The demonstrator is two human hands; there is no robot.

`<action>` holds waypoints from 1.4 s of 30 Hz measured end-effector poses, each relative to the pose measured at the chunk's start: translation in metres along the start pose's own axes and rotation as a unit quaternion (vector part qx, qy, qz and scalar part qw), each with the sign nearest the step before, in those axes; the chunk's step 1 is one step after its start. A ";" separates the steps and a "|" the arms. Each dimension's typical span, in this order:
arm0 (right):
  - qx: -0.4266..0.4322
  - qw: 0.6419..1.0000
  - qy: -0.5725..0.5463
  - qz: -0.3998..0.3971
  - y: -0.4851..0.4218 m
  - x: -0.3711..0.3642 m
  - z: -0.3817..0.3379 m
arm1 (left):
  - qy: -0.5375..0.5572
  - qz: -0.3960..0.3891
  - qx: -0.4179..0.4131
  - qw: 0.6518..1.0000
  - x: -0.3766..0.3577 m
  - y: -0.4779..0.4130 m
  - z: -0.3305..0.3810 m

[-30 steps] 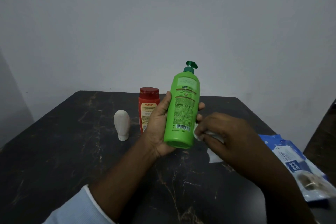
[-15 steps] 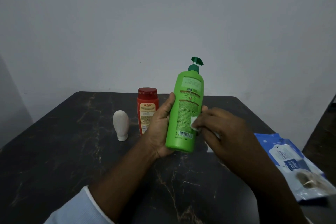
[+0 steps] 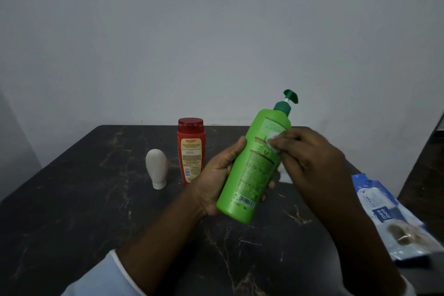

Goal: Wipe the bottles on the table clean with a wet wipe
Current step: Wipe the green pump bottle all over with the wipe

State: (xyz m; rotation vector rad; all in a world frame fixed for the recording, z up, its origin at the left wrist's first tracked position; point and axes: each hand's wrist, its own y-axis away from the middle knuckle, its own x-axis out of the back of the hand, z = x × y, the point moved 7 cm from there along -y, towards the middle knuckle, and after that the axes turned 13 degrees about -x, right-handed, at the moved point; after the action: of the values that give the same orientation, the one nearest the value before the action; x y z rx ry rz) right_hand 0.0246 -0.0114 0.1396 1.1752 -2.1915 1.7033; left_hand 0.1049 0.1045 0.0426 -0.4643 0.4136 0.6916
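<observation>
My left hand [image 3: 217, 175] grips a green pump bottle [image 3: 252, 170] around its lower body and holds it tilted to the right above the table. A white wet wipe [image 3: 272, 142] is pinched in my right hand [image 3: 310, 158] and pressed against the bottle's upper label. Part of the wipe hangs below that hand. A red bottle [image 3: 191, 149] with a red cap stands upright behind my left hand. Left of it a small white bottle [image 3: 156, 167] stands on its cap.
The dark marbled table [image 3: 72, 211] reaches to a plain wall at the back. A blue and white pack of wet wipes [image 3: 389, 216] lies at the table's right edge. A dark gap drops off beyond that edge on the right.
My right hand has slid the wipe up the green bottle, from near its base to the upper label. The bottle leans further to the right.
</observation>
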 end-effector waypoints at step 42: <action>-0.060 0.997 0.022 0.034 -0.003 0.008 0.010 | -0.128 -0.027 0.021 0.991 -0.003 0.006 -0.011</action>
State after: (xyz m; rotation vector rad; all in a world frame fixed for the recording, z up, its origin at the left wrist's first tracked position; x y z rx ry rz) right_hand 0.0242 -0.0238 0.1423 1.0360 -2.2956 1.5820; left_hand 0.0966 0.1012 0.0332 -0.3414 0.1728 0.6783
